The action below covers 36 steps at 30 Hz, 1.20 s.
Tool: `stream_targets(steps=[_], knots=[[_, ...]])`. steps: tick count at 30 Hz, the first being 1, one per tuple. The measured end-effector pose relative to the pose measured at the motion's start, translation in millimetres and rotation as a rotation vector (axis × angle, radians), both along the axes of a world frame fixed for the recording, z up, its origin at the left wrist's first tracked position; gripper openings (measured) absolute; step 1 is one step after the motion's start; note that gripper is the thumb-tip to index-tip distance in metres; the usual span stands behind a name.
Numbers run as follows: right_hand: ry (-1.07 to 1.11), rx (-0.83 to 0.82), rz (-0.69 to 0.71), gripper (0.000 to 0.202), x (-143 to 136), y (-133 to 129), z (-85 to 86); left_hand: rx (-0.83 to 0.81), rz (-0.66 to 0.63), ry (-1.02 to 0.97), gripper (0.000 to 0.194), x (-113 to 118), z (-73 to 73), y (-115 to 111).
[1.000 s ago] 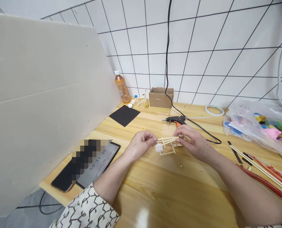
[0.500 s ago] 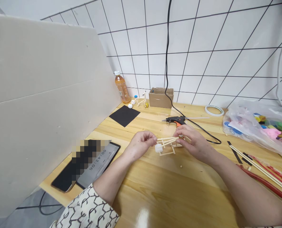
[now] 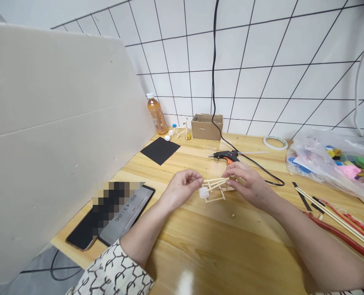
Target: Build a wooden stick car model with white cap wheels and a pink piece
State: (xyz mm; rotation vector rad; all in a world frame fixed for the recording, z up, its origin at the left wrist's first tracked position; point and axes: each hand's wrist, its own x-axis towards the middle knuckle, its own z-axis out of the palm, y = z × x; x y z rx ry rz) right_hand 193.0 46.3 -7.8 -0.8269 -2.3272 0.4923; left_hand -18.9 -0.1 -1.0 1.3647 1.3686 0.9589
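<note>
Head view, L hand (image 3: 183, 188) & R hand (image 3: 249, 182) apart, fingertips of each pinching opposite ends of stick frame (image 3: 215, 187) w/ white cap (image 3: 204, 192), mid-table (image 3: 206, 241), glue gun (image 3: 226, 155) just behind R hand, black sheet (image 3: 160, 150) nr table's back L corner.

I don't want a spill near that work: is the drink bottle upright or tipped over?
Upright: the bottle stands on its base by the wall, its white cap on top.
</note>
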Motion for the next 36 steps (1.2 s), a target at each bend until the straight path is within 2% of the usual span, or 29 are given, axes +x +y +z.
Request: stream_targets(steps=[3,7,10,12,15,21,36], knots=[[0.001,-0.002,-0.01,0.012,-1.0,-1.1,-1.1,0.055,0.033,0.053,0.018,3.6,-0.2,-1.8],[0.002,0.005,-0.013,0.012,-0.9,-1.5,-1.9,0.292,0.104,0.2,0.013,11.1,1.4,-3.3],[0.008,0.017,-0.017,0.012,-0.5,-1.4,-2.8,0.478,0.018,0.34,0.013,19.6,4.4,-2.7],[0.009,0.022,-0.02,0.012,-0.3,-1.1,-4.0,0.538,-0.049,0.454,0.019,26.3,6.3,-1.1],[0.017,0.036,-0.024,0.012,-0.2,-0.3,-6.4,0.576,-0.099,0.586,0.019,35.7,7.6,2.6],[0.029,0.032,-0.008,0.012,0.0,0.7,-6.8,0.614,-0.094,0.658,0.011,42.8,3.9,9.0],[0.014,-0.031,0.014,0.012,-0.3,0.5,-3.1,0.559,-0.075,0.693,0.009,44.2,1.5,9.6]])
